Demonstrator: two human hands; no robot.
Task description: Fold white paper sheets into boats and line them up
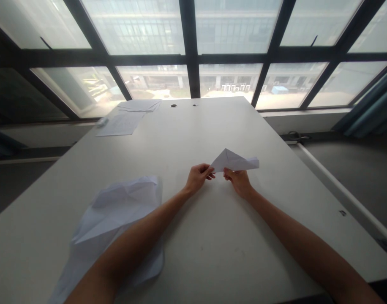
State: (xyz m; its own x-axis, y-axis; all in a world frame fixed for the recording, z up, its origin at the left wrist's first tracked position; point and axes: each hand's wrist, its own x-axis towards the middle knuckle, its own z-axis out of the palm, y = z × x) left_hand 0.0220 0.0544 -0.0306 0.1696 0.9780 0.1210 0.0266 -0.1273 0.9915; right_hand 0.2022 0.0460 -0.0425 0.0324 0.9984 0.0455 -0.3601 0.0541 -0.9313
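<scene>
A folded white paper shape (pixel 234 161), pointed like a dart, is held in the air above the white table (pixel 219 261). My left hand (pixel 198 177) pinches its left tip between fingers and thumb. My right hand (pixel 239 183) grips its lower edge a little further right. The two hands are close together, and the fingers hide part of the paper's lower edge. To the left of my left forearm, a large creased sheet of white paper (pixel 117 215) lies on the table, its lower part hidden by that arm.
Loose paper sheets (pixel 139 105) and a printed sheet (pixel 120 125) lie at the table's far left. Two small round holes (pixel 183 105) mark the far edge. Large dark-framed windows (pixel 190 50) stand beyond the table. A white rail (pixel 342 192) runs along the floor to the right.
</scene>
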